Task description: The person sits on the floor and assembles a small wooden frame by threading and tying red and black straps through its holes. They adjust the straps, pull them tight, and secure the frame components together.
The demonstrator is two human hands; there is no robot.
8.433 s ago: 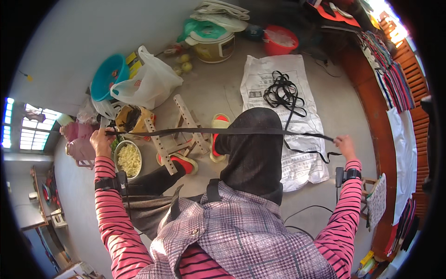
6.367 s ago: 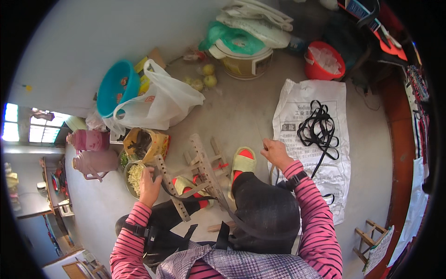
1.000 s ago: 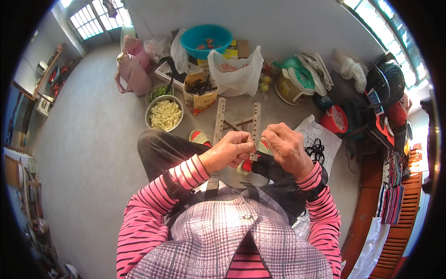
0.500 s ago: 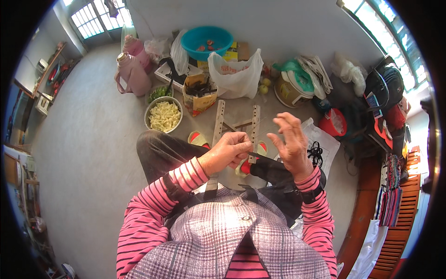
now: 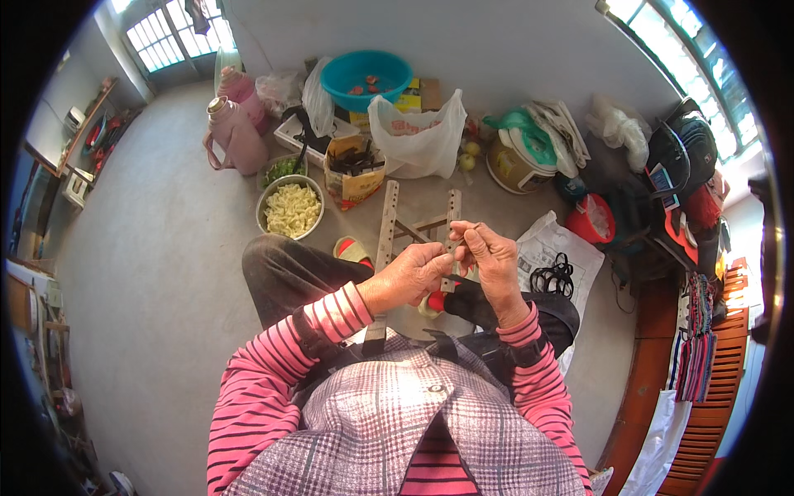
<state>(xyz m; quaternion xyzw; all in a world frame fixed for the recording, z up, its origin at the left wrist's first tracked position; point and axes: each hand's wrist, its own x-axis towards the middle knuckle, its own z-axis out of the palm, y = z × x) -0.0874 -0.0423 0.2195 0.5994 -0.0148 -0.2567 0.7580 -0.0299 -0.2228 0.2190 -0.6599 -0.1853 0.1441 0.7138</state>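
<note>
The left hand (image 5: pixel 413 277) and right hand (image 5: pixel 490 255) are meeting in front of the person, fingertips pinching a thin strand (image 5: pixel 465 234) between them, just above the wooden frame (image 5: pixel 387 223) lying on the floor (image 5: pixel 165 273). A bowl (image 5: pixel 291 210) of pale shreds is sitting left of the frame, black cord (image 5: pixel 552 277) to the right.
</note>
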